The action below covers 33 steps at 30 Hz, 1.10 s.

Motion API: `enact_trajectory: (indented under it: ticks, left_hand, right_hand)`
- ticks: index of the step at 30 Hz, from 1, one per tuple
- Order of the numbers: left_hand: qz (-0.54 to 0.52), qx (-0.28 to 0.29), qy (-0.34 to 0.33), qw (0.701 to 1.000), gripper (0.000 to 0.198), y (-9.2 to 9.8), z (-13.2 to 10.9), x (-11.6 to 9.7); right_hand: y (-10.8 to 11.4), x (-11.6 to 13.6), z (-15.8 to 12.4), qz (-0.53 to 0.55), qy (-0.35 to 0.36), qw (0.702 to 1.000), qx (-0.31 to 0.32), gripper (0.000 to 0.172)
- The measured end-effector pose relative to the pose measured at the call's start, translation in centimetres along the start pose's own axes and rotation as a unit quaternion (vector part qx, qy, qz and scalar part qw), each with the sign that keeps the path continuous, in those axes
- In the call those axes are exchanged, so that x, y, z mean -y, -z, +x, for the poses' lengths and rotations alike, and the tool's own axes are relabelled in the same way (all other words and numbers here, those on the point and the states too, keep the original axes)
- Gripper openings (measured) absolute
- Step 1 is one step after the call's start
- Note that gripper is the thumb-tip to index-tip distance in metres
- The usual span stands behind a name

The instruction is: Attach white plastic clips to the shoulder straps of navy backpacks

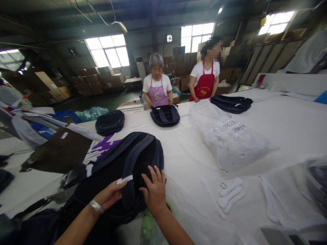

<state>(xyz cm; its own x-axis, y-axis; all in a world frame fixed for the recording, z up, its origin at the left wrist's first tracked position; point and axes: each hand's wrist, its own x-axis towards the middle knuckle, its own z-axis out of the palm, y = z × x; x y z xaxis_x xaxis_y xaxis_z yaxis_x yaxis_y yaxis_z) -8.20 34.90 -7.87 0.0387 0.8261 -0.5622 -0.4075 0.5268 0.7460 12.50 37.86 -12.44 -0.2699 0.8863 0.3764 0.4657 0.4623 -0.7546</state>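
A dark navy backpack (pixel 102 183) lies on the white table in front of me, its shoulder straps facing up. A white strip (pixel 127 178) with a jagged edge sits across one shoulder strap (pixel 134 158). My left hand (pixel 111 194) pinches the end of this strip at the strap's near side. My right hand (pixel 155 190) is open, fingers spread, over the backpack's right side just beside the strap. Another white strip (pixel 89 170) shows on the other strap. A green roll (pixel 146 221) is partly hidden beneath my right wrist.
Across the table (pixel 178 149) stand two people, one in a purple apron (pixel 158 93) with a backpack (pixel 165 116), one in a red apron (pixel 205 83). A clear plastic bag (pixel 235 139) and loose white strips (pixel 231 194) lie right. A brown bag (pixel 58 149) stands left.
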Motion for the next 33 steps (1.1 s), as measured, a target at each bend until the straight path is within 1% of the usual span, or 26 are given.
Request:
enact_trajectory:
  ticks: [2,4,7,9,11,14,18,20,22,23,25,26,27,29,30,31,33]
  left_hand:
    - [-0.004,0.003,-0.003,1.000,0.027,-0.1,0.0,0.0]
    - [-0.006,0.006,-0.006,1.000,0.026,0.0,-0.1,0.0]
    - [-0.001,0.008,-0.009,1.000,0.028,0.1,-0.2,0.0]
    - [0.004,0.007,-0.011,1.000,0.029,0.2,-0.3,0.1]
    - [0.005,0.000,-0.012,1.000,0.029,0.1,-0.3,0.2]
    - [0.016,-0.018,-0.012,1.000,0.029,-0.2,-0.2,0.2]
    - [0.082,-0.033,-0.040,0.995,0.035,-1.2,0.1,0.1]
    - [0.119,-0.037,-0.060,0.990,0.037,-1.7,0.4,0.0]
    - [0.140,-0.042,-0.074,0.986,0.039,-2.1,0.7,0.0]
    - [0.146,-0.046,-0.078,0.985,0.039,-2.2,0.9,0.0]
    - [0.155,-0.047,-0.082,0.983,0.040,-2.2,1.1,0.0]
    - [0.160,-0.047,-0.082,0.983,0.040,-2.2,1.3,0.0]
    - [0.165,-0.047,-0.082,0.982,0.040,-2.1,1.4,0.0]
    - [0.175,-0.055,-0.082,0.980,0.042,-2.2,1.6,0.0]
    - [0.182,-0.068,-0.084,0.977,0.044,-2.2,1.7,0.0]
    - [0.191,-0.088,-0.088,0.974,0.047,-2.3,1.8,0.1]
    - [0.217,-0.126,-0.108,0.962,0.052,-2.6,2.0,0.1]
  right_hand:
    - [-0.1,0.1,0.6,-0.022,0.020,0.999,0.046,0.033]
    - [-0.1,0.3,1.1,-0.018,0.011,0.997,0.071,0.022]
    - [-0.2,1.0,1.2,0.049,-0.034,0.993,0.099,0.021]
    - [-0.4,1.6,0.8,0.122,-0.067,0.982,0.129,0.027]
    - [-0.8,2.0,0.3,0.163,-0.088,0.971,0.153,0.030]
    - [-1.4,2.0,-0.1,0.133,-0.100,0.975,0.144,0.019]
    - [-1.9,1.2,0.1,0.081,-0.111,0.982,0.132,0.021]
    - [-2.1,0.7,0.3,0.089,-0.126,0.983,0.103,0.022]
    - [-2.5,0.2,0.5,0.119,-0.139,0.981,0.072,0.023]
    - [-2.8,-0.1,0.6,0.142,-0.146,0.977,0.070,0.021]
    - [-3.3,-0.6,0.8,0.206,-0.169,0.959,0.092,0.012]
    - [-3.5,-0.9,0.9,0.245,-0.190,0.945,0.108,0.008]
    - [-3.7,-1.0,0.9,0.283,-0.216,0.926,0.122,0.011]
    - [-3.7,-1.3,0.9,0.347,-0.265,0.890,0.133,0.025]
    - [-3.6,-1.3,0.9,0.370,-0.284,0.874,0.134,0.031]
    - [-3.4,-1.3,0.9,0.386,-0.294,0.863,0.138,0.036]
    - [-2.8,-1.3,0.9,0.402,-0.289,0.854,0.157,0.045]
